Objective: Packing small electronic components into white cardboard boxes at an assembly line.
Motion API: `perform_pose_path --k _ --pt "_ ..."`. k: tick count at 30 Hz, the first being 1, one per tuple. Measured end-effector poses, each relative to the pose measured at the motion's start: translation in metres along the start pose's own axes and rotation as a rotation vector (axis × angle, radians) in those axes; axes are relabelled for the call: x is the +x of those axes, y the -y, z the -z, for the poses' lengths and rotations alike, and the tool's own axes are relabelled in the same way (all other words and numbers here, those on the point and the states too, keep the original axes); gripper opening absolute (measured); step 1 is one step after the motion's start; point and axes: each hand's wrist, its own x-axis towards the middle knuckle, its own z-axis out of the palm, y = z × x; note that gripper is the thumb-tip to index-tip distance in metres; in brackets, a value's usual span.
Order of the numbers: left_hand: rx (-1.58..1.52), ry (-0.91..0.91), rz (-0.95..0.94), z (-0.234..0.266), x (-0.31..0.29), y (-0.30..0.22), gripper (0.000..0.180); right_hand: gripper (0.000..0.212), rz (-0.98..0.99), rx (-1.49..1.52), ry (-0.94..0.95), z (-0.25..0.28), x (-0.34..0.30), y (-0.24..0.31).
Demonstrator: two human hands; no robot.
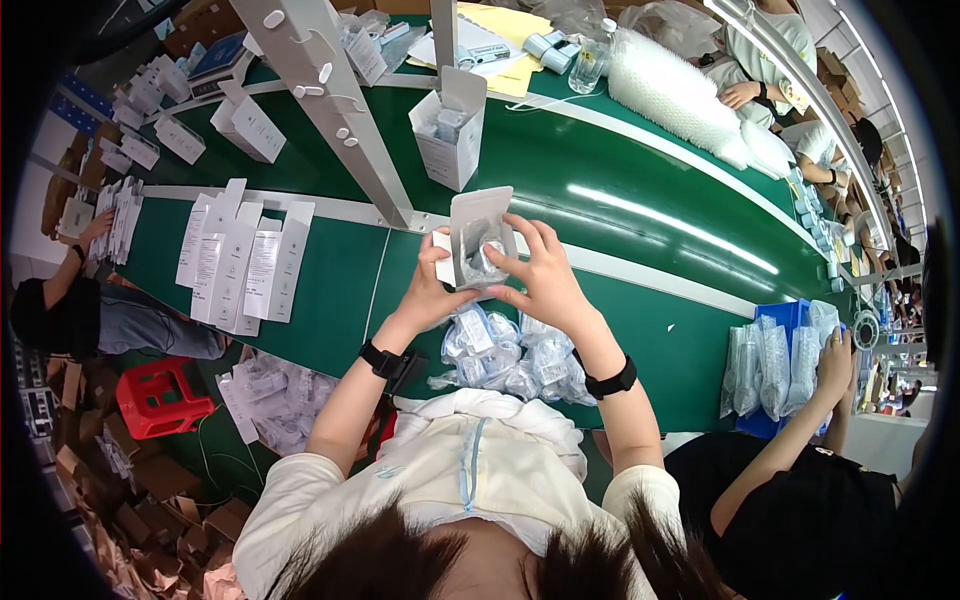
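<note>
Above the green conveyor belt (pixel 620 230), both my hands hold a grey cardboard insert (pixel 476 215) with a small plastic-bagged part (pixel 484 262) against it. My left hand (pixel 432 285) grips the insert's left side and a white piece behind it. My right hand (pixel 540 270) holds the right side, fingers on the bagged part. Below my hands a heap of clear bagged parts (pixel 510 355) lies at the belt's near edge. An open white box (pixel 450 135) stands upright on the belt just beyond my hands.
Several flat white boxes (pixel 240 260) lie in a row at the left. A grey metal post (pixel 340 110) slants across the belt. Another person's hand (pixel 835 365) reaches into a blue bin (pixel 785 320) of bags at the right. More people sit beyond.
</note>
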Motion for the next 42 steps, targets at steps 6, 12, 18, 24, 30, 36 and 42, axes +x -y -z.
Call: perform_pose_path --k 6,12,18,24,30,36,42 --pt "0.104 0.105 0.125 0.019 0.03 -0.058 0.068 0.04 -0.501 0.235 -0.088 -0.042 -0.077 -0.059" --pt "0.305 0.124 0.11 0.016 0.042 -0.06 0.03 0.037 -0.577 -0.063 0.362 -0.075 -0.117 -0.061" --pt "0.234 0.009 0.315 0.02 0.057 -0.05 0.014 0.023 -0.773 0.475 0.071 -0.047 -0.099 -0.055" --pt "0.182 -0.038 0.355 0.019 0.06 -0.043 0.015 0.017 -0.214 0.558 -0.565 -0.003 -0.028 -0.002" --pt "0.096 -0.06 0.395 0.017 0.055 -0.039 0.014 0.034 0.267 0.0 0.14 -0.019 0.007 0.015" --pt "-0.01 -0.191 0.45 0.019 0.044 -0.028 0.01 0.055 -0.363 0.605 -0.484 -0.067 -0.015 -0.009" --pt "-0.054 -0.431 0.27 0.018 0.046 -0.06 0.021 0.042 -0.777 0.703 0.084 -0.104 -0.008 -0.078"
